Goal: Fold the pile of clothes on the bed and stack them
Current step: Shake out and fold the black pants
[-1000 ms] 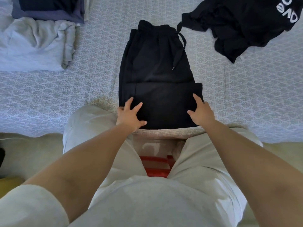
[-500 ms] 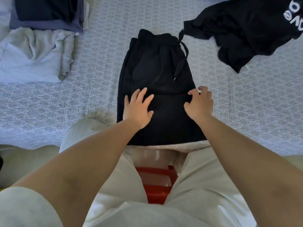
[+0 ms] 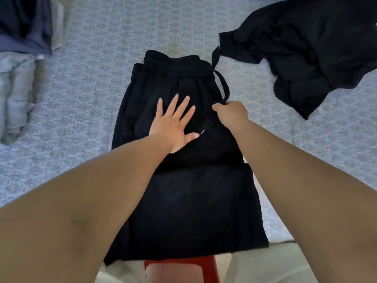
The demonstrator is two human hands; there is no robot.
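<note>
At the far left edge of the bed (image 3: pixel 91 82), a small stack of folded dark clothes (image 3: pixel 22 23) sits with a navy-blue layer showing beneath a darker one. Just nearer than that, a crumpled pale grey-green garment (image 3: pixel 14 94) lies bunched against the left edge of the view, touching the stack's near side.

The bed's cover is a pale grey-blue sheet with a repeating lattice print, and it runs under everything in view.

In the middle lies the pair of black shorts (image 3: pixel 183 201), spread flat with the gathered elastic waistband (image 3: pixel 173 62) at the far end and the hem at the near edge of the bed. A fold line crosses the cloth about halfway down. The left hand (image 3: pixel 173 123) rests palm down on the upper middle of the shorts, fingers straight and spread, thumb out to the right, pressing the fabric flat and gripping nothing.

Just right of it, the right hand (image 3: pixel 230 115) is curled into a loose fist at the right side of the shorts, thumb and fingers pinching the black drawstring (image 3: pixel 223 86), which loops from the waistband down to the hand. The cord's tipped end (image 3: pixel 203 131) lies on the fabric between the two hands, near the left thumb.

At the far right, an unfolded black garment (image 3: pixel 306 54) lies in a rumpled heap, one corner close to the waistband.

At the near edge, something red (image 3: pixel 179 264) shows below the shorts' hem.
</note>
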